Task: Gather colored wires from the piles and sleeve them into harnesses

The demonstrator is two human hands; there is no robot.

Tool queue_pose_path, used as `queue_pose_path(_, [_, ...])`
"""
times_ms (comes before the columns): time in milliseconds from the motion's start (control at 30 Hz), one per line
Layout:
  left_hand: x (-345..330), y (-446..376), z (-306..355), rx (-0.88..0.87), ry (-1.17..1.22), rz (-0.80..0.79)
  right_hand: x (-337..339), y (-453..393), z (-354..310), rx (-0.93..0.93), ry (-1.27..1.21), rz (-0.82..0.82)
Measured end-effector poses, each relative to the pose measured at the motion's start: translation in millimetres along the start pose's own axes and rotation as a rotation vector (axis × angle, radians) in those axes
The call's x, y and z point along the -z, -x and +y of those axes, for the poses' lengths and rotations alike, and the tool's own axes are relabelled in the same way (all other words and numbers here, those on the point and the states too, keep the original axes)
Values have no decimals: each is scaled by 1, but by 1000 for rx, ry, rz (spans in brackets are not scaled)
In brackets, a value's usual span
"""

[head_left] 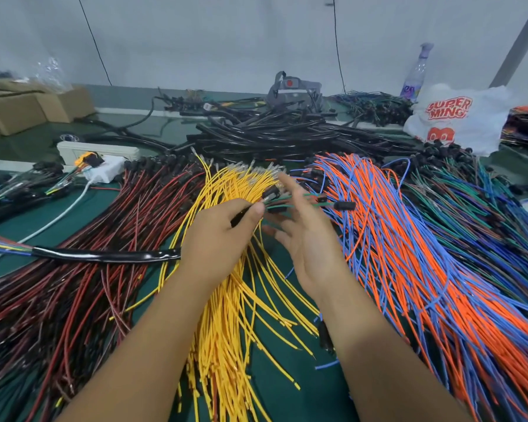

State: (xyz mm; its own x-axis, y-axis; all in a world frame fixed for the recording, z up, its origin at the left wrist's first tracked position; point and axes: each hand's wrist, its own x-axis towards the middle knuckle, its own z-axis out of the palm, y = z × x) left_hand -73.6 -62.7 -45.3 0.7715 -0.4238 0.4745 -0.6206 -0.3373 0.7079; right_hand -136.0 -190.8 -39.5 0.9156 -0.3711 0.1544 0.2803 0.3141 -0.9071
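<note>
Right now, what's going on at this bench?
A person is building a wire harness by hand. The left hand grips a small bundle of wires with black connectors at the ends, trailing from a black sleeve. The right hand is open beside the bundle. Piles of red, yellow and orange-and-blue wires lie on the green table.

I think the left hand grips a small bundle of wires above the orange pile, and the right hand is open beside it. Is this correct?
Not quite. In the head view, the left hand grips the small bundle of wires above the yellow pile, not the orange pile, which lies further right. The right hand is indeed open beside it.
</note>
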Motion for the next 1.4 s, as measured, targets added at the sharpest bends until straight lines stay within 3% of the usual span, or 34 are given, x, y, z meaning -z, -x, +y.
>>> queue_pose_path(167, [-1,0,2,-20,32,-19,1,3,1,96,-3,105])
queue_pose_path(533, [-5,0,0,-71,-365,-130,8,3,4,-1,78,176])
queue_pose_path(700, [22,-2,4,-137,-490,-332,9,4,-12,51,-136,255])
queue_pose_path(800, [59,-3,6,-86,-565,-387,7,-3,-35,81,-347,298])
queue_pose_path(933, [82,-9,35,-61,-395,-168,-38,1,-46,14,-458,115])
queue_pose_path(1100, [108,-23,77,2,-265,49,-125,25,-34,-45,-69,-118])
queue_pose_path(1267, [198,-33,75,33,-398,190,-143,24,-20,-62,190,-220])
queue_pose_path(1400, [268,-34,40,121,-723,350,-125,16,-12,-79,368,-231])
